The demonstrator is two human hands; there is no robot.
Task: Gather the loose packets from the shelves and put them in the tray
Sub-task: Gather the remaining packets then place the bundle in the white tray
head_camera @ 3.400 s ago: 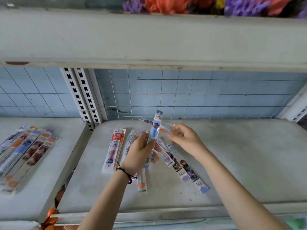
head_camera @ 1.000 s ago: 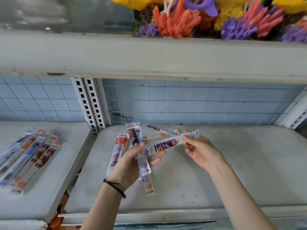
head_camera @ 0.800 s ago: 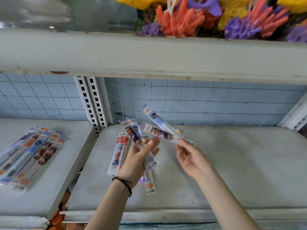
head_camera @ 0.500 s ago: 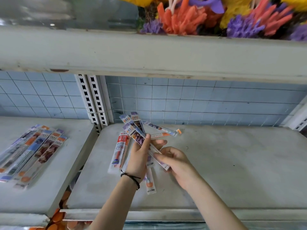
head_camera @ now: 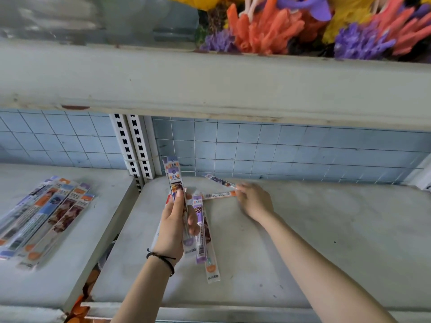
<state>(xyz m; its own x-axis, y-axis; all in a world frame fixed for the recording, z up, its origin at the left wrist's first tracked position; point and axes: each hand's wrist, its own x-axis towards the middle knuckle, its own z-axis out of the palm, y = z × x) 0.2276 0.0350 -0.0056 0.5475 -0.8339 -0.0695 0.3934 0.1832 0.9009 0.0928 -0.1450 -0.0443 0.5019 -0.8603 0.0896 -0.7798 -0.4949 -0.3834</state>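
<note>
My left hand (head_camera: 173,226) is shut on a bundle of long, thin packets (head_camera: 175,183), held upright over the right shelf (head_camera: 314,241). A purple packet (head_camera: 198,229) hangs at the bundle's right side. Under it an orange-tipped packet (head_camera: 211,266) lies on the shelf, and a red packet (head_camera: 168,197) peeks out behind my left hand. My right hand (head_camera: 255,201), blurred, has its fingertips at the ends of two packets at the back: a dark-printed packet (head_camera: 218,181) and an orange-striped packet (head_camera: 218,195). Whether it grips them is unclear. No tray is in view.
Several more packets (head_camera: 46,215) lie fanned out on the lower left shelf (head_camera: 70,264). Slotted white uprights (head_camera: 134,148) divide the two shelves in front of a blue tiled wall. The upper shelf's edge (head_camera: 210,85) overhangs, carrying colourful plastic coral (head_camera: 268,26).
My right hand passed a packet into the left-hand bundle, then moved back and right to the two packets by the wall. My left hand squared the fanned bundle upright.
</note>
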